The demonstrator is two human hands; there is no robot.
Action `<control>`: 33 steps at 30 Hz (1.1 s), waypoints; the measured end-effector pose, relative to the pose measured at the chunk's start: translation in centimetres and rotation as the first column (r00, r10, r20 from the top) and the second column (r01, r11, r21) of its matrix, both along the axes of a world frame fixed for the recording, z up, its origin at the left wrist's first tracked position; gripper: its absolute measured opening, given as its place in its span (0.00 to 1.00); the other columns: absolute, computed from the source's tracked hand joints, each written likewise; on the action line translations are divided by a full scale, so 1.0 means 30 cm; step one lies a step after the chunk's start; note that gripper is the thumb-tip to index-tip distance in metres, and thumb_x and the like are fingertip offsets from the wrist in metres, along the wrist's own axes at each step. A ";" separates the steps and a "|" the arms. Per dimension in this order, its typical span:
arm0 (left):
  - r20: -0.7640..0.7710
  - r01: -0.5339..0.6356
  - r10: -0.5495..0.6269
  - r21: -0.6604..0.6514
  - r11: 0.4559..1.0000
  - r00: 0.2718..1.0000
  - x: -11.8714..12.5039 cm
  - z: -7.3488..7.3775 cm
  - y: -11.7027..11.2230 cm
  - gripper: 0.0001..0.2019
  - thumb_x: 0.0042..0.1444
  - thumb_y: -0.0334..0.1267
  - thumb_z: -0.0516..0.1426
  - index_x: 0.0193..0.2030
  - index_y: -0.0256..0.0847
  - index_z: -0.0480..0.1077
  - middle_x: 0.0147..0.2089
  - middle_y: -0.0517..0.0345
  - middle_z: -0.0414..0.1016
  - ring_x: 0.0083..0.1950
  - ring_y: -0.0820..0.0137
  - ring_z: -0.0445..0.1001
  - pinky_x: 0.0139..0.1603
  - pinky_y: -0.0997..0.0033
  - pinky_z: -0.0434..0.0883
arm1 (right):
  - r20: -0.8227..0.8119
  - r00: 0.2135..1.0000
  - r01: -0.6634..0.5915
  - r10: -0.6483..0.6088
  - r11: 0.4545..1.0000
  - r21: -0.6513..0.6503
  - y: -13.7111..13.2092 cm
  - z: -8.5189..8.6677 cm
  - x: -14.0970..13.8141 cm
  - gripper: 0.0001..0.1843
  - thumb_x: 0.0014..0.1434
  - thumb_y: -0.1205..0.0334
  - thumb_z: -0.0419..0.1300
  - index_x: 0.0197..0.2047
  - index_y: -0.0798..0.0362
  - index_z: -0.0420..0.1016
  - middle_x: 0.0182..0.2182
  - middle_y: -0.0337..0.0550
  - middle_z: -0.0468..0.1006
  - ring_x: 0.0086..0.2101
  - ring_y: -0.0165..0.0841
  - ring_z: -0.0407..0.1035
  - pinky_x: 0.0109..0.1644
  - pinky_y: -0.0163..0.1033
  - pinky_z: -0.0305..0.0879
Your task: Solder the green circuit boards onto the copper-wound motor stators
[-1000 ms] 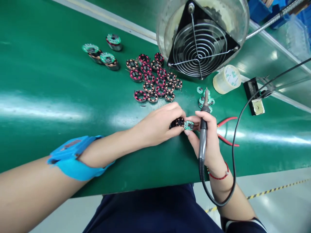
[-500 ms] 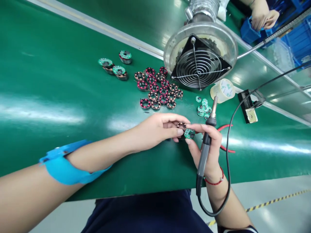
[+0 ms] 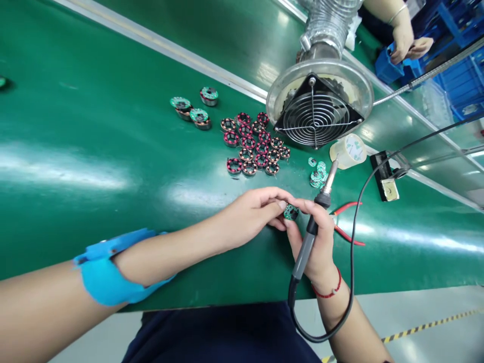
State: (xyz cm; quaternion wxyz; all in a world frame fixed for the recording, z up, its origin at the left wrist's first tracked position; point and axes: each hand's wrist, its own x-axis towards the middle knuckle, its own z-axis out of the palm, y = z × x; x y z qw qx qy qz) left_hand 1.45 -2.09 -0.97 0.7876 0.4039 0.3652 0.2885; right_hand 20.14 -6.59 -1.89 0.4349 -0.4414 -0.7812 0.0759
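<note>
My left hand [image 3: 257,214] is closed at the fingertips around a small wound motor stator, now mostly hidden. A round green circuit board [image 3: 291,212] lies against it, over the stator's face. The thumb and fingertips of my right hand [image 3: 317,239] press on the board's edge. That same hand also keeps a soldering iron [image 3: 305,252] lodged between its fingers, tip pointing up and away from the board. Beyond my hands sits a cluster of several bare stators [image 3: 245,130], pink and copper coloured. Loose green boards [image 3: 316,179] lie in a small heap to their right.
Several stators topped with boards [image 3: 209,95] stand at the back left. A fume extractor fan [image 3: 315,113] overhangs the bench, beside a solder spool [image 3: 348,151] and an iron stand [image 3: 384,176]. Red-handled pliers [image 3: 348,237] lie right. Another person's hands [image 3: 404,43] work over blue bins.
The board, earlier beside the stator, now covers it as my right hand has come in leftwards. The iron moved left with that hand. The whole view has shifted slightly.
</note>
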 end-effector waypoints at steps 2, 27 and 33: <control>-0.020 0.011 -0.010 0.044 0.999 1.000 0.005 0.005 -0.001 0.11 0.65 0.42 0.62 0.50 0.40 0.77 0.43 0.57 0.82 0.42 0.67 0.82 0.48 0.63 0.82 | 0.042 0.999 0.028 -0.027 0.999 -0.022 -0.005 -0.004 0.001 0.37 0.70 0.70 0.64 0.77 0.37 0.63 0.53 0.44 0.88 0.48 0.41 0.84 0.48 0.50 0.85; -0.671 0.296 0.661 0.741 0.602 0.337 -0.339 0.018 0.256 0.11 0.72 0.42 0.57 0.54 0.39 0.74 0.57 0.50 0.67 0.59 0.56 0.69 0.67 0.49 0.70 | -0.105 0.988 0.103 -0.117 0.986 -0.128 -0.023 -0.008 0.047 0.35 0.69 0.68 0.67 0.75 0.39 0.66 0.64 0.50 0.83 0.49 0.39 0.85 0.46 0.46 0.85; -0.617 0.383 0.676 0.785 0.487 0.403 -0.315 -0.058 0.270 0.07 0.65 0.38 0.60 0.38 0.45 0.80 0.54 0.45 0.76 0.64 0.40 0.69 0.64 0.37 0.68 | -0.082 0.991 0.094 -0.105 0.988 -0.124 -0.018 -0.004 0.046 0.34 0.69 0.69 0.66 0.74 0.41 0.67 0.61 0.49 0.85 0.47 0.38 0.84 0.46 0.44 0.84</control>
